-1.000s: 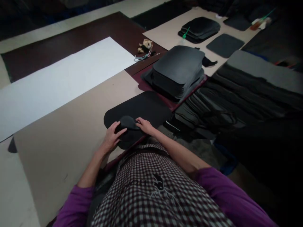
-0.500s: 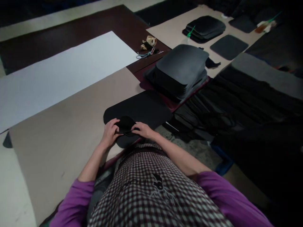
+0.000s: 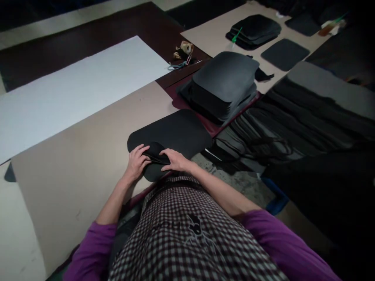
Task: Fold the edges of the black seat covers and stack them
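A black rounded panel (image 3: 175, 130) lies flat near the front edge of the board-covered table. On its near end sits a smaller black folded piece (image 3: 156, 149) with a raised seam or opening. My left hand (image 3: 137, 162) is closed on the left side of this folded piece, fingers curled over its edge. From the right, my right hand (image 3: 172, 160) grips the same piece, with the thumb below and fingers above the raised edge. Exactly what lies inside the fold is hidden.
A tall stack of black panels (image 3: 225, 78) stands right of the work. Farther back are a smaller stack (image 3: 254, 29), a green-tipped bottle (image 3: 236, 36) and a single panel (image 3: 285, 54). White sheet (image 3: 88, 86) lies at left. Dark layered pieces (image 3: 316, 113) fill the right.
My right thumb has moved down and apart from the fingers, which now reach over the folded piece. My left hand has shifted only slightly. The view has tilted a little.
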The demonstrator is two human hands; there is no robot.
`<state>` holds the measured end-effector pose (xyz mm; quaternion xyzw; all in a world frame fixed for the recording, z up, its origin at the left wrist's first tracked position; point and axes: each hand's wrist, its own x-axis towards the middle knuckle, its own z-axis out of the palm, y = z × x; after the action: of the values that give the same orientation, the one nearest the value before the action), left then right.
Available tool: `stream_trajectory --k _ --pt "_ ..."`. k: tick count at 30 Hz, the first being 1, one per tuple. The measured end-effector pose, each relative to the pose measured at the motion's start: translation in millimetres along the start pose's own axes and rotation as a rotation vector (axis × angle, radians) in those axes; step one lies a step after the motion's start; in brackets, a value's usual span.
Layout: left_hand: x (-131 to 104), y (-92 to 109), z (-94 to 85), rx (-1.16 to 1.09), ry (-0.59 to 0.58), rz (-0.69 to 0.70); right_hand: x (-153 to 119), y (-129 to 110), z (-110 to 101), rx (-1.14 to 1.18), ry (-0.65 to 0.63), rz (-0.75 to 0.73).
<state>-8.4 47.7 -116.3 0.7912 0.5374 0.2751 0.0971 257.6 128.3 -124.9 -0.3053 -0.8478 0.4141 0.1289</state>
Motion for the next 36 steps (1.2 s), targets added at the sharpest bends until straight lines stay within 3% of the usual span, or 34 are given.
stream_trajectory --k 3,6,7,9,12,15,19,24,32,36 --pt "-2.4 6.8 2.3 -0.013 0.110 -0.048 2.7 0.5 4.9 -0.005 0.095 0.046" --pt "-15.0 13.5 2.3 0.044 0.196 -0.030 8.7 7.4 6.5 0.135 0.194 0.215" --pt "-20.7 14.6 2.3 0.055 0.145 0.018 10.6 10.9 6.3 0.194 0.232 0.259" --pt "-32.2 14.0 3.1 0.053 -0.063 0.104 13.8 18.5 5.4 0.313 0.313 0.293" --pt "-44.5 8.1 6.1 0.059 -0.313 0.095 14.8 27.7 4.7 0.395 0.392 0.206" --pt "-47.2 2.0 7.7 0.087 -0.372 0.045 11.0 30.6 6.3 0.376 0.294 0.096" --pt "-42.1 -2.4 5.3 0.123 -0.413 0.080 4.2 25.5 10.5 0.351 0.118 0.061" --pt "-38.4 -4.4 2.8 0.176 -0.404 0.136 0.8 17.7 14.8 0.087 0.001 0.055" --pt "-34.9 19.2 7.0 0.250 -0.380 0.148 -4.9 14.5 18.3 -0.101 -0.042 0.043" --pt "-32.0 17.4 3.4 0.312 -0.398 0.167 -8.4 7.9 18.8 -0.153 -0.047 -0.037"
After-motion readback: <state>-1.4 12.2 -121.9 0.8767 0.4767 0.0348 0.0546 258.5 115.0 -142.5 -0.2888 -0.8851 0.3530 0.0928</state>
